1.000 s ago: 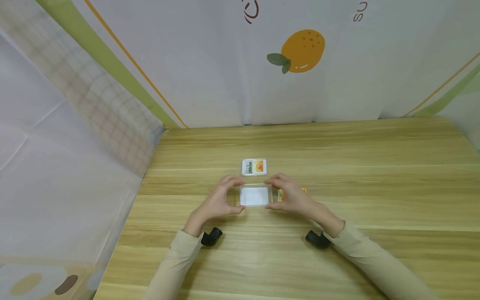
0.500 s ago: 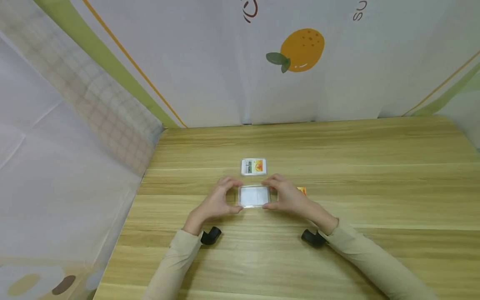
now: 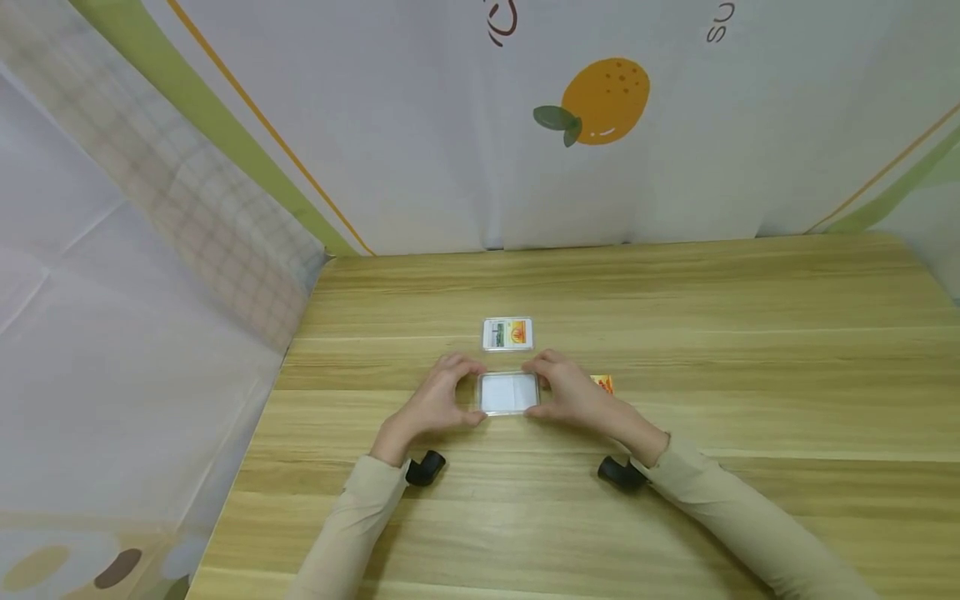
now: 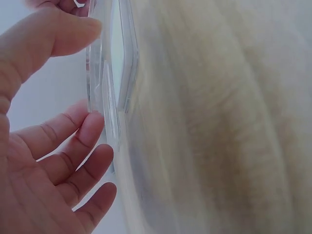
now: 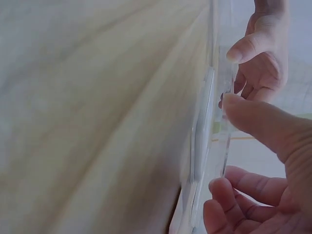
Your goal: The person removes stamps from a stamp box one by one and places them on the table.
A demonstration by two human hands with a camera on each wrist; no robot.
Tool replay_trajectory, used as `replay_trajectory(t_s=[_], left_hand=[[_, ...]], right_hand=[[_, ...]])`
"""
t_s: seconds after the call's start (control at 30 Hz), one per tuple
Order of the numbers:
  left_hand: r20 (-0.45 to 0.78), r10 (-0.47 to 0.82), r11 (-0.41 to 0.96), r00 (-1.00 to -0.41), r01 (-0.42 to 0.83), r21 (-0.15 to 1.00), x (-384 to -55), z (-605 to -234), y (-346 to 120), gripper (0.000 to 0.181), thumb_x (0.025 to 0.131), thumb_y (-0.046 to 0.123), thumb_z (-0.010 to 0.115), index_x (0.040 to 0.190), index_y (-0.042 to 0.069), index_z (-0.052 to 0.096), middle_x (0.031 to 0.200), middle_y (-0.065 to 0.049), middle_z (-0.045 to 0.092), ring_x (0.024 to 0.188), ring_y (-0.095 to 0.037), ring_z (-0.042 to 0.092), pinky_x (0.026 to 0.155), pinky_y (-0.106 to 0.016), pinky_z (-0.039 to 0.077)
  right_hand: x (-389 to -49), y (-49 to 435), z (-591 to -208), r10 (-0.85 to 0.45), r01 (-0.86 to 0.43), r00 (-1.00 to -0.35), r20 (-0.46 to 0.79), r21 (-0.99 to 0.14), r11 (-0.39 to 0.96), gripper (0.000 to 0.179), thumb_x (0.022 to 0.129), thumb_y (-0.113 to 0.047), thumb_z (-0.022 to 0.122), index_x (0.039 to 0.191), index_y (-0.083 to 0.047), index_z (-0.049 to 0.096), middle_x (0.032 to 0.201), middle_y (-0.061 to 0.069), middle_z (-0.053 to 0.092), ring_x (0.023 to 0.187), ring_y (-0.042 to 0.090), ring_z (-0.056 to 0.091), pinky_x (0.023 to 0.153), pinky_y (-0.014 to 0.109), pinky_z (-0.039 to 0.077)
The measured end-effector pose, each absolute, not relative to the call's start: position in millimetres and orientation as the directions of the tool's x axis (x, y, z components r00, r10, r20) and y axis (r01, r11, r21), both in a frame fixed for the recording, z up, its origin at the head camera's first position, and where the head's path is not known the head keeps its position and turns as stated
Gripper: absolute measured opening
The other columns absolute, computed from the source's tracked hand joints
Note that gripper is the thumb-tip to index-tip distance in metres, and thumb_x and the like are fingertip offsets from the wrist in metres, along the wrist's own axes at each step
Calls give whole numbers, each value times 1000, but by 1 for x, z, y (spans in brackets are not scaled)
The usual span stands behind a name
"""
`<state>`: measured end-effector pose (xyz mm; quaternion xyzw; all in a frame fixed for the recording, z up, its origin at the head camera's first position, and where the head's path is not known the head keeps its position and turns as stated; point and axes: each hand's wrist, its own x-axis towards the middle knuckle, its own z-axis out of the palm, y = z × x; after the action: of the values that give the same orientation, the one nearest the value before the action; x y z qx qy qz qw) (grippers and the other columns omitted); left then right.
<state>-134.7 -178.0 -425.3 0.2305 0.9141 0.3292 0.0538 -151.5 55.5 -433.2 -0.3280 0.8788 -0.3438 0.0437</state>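
Both short sides of a clear cover (image 4: 95, 73) are in hand above the bench (image 3: 720, 317). On the left, the person's left grip (image 3: 437, 400) pinches it between thumb and fingertip, the other fingers loosely bent and off the plastic. That hold looks right to me: contact belongs on the edges only, light enough not to bow the piece. Between the hands, the cover sits over a clear case (image 3: 498, 393) with a white inside; the wrist views show a gap, so the two look apart. Lining up seems to matter most here: corner over corner, both ends level, and no pressing until the rims agree. Just beyond lies a labelled case (image 3: 507, 334), near enough for a fingertip to nudge, so I'd give it room. On the right, the right grip (image 3: 573, 397) pinches the opposite end, thumb on the near side; it ought to match the left in height and pressure. Past it, partly hidden by the hand, is an orange-printed piece (image 3: 602, 383), which the knuckles should avoid.
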Motion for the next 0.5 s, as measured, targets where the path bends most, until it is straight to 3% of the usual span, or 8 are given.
replay_trajectory(t_s=[0.5], left_hand=[[25,467,715,-884,394,577,-138,-430,-178,58,63,13,83,114,-2,60,116,-12,58,113,-29,46,100,-46,36]], right_hand=[[-154,51,-433,-613,-532,-785,93,-608,589,54,66,-11,84,110,9,61,100,11,57,80,18,51,67,23,46]])
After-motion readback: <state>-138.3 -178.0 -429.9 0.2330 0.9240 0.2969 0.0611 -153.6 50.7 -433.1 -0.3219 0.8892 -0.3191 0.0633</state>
